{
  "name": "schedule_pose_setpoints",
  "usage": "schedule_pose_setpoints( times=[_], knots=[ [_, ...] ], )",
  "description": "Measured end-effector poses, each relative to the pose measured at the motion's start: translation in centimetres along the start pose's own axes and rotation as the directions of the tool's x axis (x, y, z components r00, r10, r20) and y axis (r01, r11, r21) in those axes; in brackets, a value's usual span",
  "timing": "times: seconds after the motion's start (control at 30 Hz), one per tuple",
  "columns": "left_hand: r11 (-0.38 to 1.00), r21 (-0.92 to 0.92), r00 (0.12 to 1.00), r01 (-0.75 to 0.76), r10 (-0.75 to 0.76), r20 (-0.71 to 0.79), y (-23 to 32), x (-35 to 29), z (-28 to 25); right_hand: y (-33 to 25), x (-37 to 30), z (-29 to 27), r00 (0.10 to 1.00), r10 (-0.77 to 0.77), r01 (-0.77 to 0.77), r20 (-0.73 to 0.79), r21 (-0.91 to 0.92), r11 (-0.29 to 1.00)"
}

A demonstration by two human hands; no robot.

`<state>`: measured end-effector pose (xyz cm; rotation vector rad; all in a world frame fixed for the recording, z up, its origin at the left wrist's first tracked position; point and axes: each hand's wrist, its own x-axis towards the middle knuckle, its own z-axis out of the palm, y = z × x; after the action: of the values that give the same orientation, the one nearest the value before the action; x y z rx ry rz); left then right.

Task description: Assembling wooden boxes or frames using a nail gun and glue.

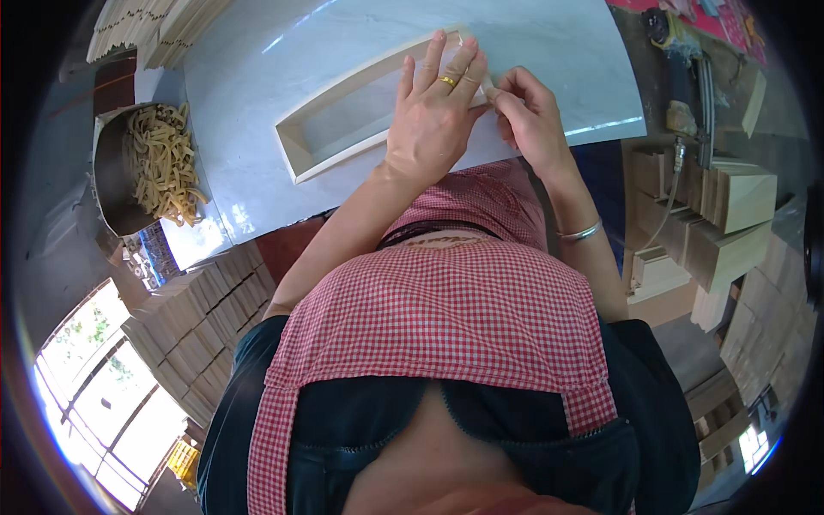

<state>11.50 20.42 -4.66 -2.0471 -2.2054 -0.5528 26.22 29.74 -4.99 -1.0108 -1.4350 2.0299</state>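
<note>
The left hand (433, 120), wearing a gold-coloured ring, lies open with fingers spread across the right-hand part of a long, narrow, rectangular frame of pale wood (296, 153). The right hand (534, 116) is curled, thumb and fingertips drawn together at the frame's right end; whether they grip the wood or something small cannot be told. The frame lies at a slant on the pale blue-grey desk (245, 103), near the edge closest to the person. Inside it a smooth surface the desk's colour shows; whether that is a base or the desk itself is unclear. The hands hide much of its right end.

Left of the desk, a dark, round-walled container (116, 180) holds a heap of yellowish, curled strips (161, 159), their material hard to make out. Beyond it, stacked pale wooden strips (133, 30) are cut off at the upper rim.
</note>
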Motion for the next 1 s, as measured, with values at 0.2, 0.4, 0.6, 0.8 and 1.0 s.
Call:
schedule_pose_setpoints(
  times=[0.2, 0.4, 0.6, 0.8, 1.0],
  knots=[
    [0.975, 0.214, 0.987, -0.065, 0.094, -0.128, -2.4, 0.3, 0.0, -2.3, 1.1, -2.9, 0.871, -0.389, 0.490, 0.299, -0.533, 0.689],
    [0.947, 0.318, 0.987, 0.037, 0.015, -0.162, -3.6, 1.6, -1.9, -5.2, 6.7, -2.2, 0.652, -0.346, 0.758, 0.675, -0.576, 0.304],
    [0.969, 0.130, 0.955, 0.208, -0.230, 0.185, -3.0, 1.7, -3.7, -6.7, 8.0, -1.0, 0.592, -0.183, 0.802, 0.785, -0.550, 0.233],
    [0.974, 0.148, 0.969, 0.169, -0.192, 0.157, -3.7, 1.0, -3.9, -7.2, 7.7, 0.2, 0.590, -0.120, 0.803, 0.798, -0.566, 0.184],
    [0.972, 0.128, 0.963, 0.196, -0.216, 0.161, -3.5, 0.4, -3.2, -6.5, 6.3, -1.3, 0.675, -0.144, 0.734, 0.723, -0.641, 0.222]
  ],
)
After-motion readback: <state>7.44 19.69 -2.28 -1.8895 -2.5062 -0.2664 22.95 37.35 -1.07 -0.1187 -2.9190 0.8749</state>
